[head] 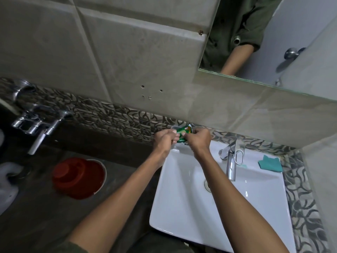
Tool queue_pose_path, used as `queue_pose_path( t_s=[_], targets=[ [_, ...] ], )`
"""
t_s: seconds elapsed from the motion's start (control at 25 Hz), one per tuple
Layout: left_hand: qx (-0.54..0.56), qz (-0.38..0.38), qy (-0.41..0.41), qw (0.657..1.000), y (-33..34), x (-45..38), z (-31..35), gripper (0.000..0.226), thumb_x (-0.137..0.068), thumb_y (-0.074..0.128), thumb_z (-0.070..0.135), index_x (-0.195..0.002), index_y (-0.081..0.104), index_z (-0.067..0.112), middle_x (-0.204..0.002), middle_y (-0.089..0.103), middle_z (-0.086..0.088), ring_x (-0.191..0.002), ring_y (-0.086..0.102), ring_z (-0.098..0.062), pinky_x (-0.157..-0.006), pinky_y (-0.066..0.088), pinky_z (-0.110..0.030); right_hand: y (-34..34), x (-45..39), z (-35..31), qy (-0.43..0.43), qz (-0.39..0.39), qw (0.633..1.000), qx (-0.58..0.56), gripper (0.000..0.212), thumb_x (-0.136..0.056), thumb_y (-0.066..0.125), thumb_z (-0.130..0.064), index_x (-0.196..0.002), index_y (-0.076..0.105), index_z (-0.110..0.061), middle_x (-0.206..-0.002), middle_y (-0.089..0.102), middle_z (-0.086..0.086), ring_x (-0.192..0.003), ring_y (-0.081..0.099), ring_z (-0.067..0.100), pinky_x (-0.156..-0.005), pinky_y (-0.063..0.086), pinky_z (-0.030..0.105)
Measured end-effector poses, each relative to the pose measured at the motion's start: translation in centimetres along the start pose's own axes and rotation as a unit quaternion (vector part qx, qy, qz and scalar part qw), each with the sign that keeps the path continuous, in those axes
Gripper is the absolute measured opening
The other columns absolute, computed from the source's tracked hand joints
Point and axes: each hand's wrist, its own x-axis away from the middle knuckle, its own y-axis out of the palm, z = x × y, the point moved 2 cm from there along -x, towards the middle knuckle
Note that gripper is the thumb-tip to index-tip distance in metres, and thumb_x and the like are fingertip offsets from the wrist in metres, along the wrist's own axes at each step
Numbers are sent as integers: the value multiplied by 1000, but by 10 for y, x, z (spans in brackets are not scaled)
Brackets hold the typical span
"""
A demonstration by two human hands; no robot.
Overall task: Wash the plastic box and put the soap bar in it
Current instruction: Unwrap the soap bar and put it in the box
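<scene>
Both hands meet over the back left corner of the basin, and each grip is pinched shut on the same green soap wrapper (184, 133): the left hand (165, 140) clamps one end, the right hand (197, 139) the other. Held so, the two ends can be pulled against each other, which looks like tearing the packet open to free the soap bar; the bar itself is hidden inside. The wrapper is thin, glossy and printed, with a yellow and red patch at its far end.

Just behind and beneath the grip, a pale rim of the plastic box (176, 127) peeks out on the ledge against the patterned tile strip, so the bar can drop straight in. Whether it is washed I cannot tell.

Below the grip lies the sink (182, 198), smooth white ceramic. To the right stands a chrome tap (230, 161), and beyond it a folded teal cloth (269, 164).
</scene>
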Motion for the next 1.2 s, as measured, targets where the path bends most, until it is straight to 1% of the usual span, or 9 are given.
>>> queue_pose_path(
  t_s=[0.24, 0.32, 0.44, 0.6, 0.76, 0.88, 1.0, 1.12, 1.2],
  targets=[
    [-2, -17, -10, 1000, -1, -3, 1, 12, -96, 52, -5, -99, 63, -2, -93, 57, -22, -75, 51, -21, -65, 38, -23, -13, 23, -4, -139, 73, 969, 188, 7, -68, 57, 2, -68, 59, -5, -64, 55, 11, -65, 50, 38, -50, 36, 33],
    [-20, -11, -9, 1000, -2, -5, 0, 11, -95, 54, -4, -97, 65, -1, -92, 59, -21, -84, 52, -25, -67, 40, -26, -16, 32, -5, -221, 107, 941, 234, 26, -68, 58, 6, -89, 70, -2, -84, 68, 16, -82, 59, 40, -68, 47, 38],
    [-84, 0, -8, 996, -1, -12, 0, 17, -94, 56, 3, -83, 68, 5, -82, 63, -16, -78, 57, -22, -74, 45, -32, -6, 38, 2, -339, 33, 872, 352, 29, -77, 57, -10, -102, 72, -13, -91, 72, 7, -96, 63, 31, -97, 37, 43],
    [-200, 5, -4, 980, 6, -18, 6, 27, -86, 56, 30, -70, 66, 10, -75, 66, -13, -72, 59, -27, -78, 49, -38, 8, 42, 24, -302, -61, 811, 498, 36, -95, 39, -35, -104, 66, -13, -103, 71, 6, -117, 58, 26, -118, 11, 56],
    [-259, 3, 10, 966, 10, -22, 5, 50, -74, 54, 39, -94, 73, -2, -99, 75, -24, -92, 69, -36, -95, 54, -52, -1, 47, 26, -320, -32, 837, 442, 27, -91, 46, -29, -101, 66, -14, -103, 71, 5, -116, 59, 25, -118, 14, 53],
    [-282, -1, 52, 958, 18, -15, 1, 32, -79, 57, 30, -94, 76, 7, -92, 74, -9, -88, 66, -26, -84, 52, -42, -31, 58, 29, -379, 53, 872, 306, 24, -77, 58, -12, -99, 68, -13, -100, 70, 3, -106, 63, 25, -106, 29, 44],
    [-300, 2, 124, 946, 35, -6, -2, 32, -87, 63, 9, -117, 74, 10, -111, 77, -4, -101, 70, -18, -100, 54, -34, -88, 65, 43, -413, 211, 874, 146, 32, -66, 59, 2, -93, 72, -9, -94, 71, 4, -94, 62, 24, -87, 41, 40],
    [-286, -88, 176, 938, 62, 10, -7, 32, -87, 65, -4, -113, 73, 13, -104, 76, 0, -96, 72, -18, -95, 58, -33, -154, 54, 77, -346, 345, 867, 101, 29, -69, 51, 4, -88, 70, -9, -89, 71, 6, -86, 59, 26, -77, 43, 40],
    [-302, -167, 218, 913, 83, 22, -11, 40, -83, 71, -8, -114, 72, 18, -107, 74, 5, -97, 72, -19, -85, 60, -26, -190, 30, 110, -230, 355, 899, 110, 32, -71, 49, 5, -93, 70, -6, -93, 71, 11, -90, 61, 34, -80, 46, 43]
  ],
)
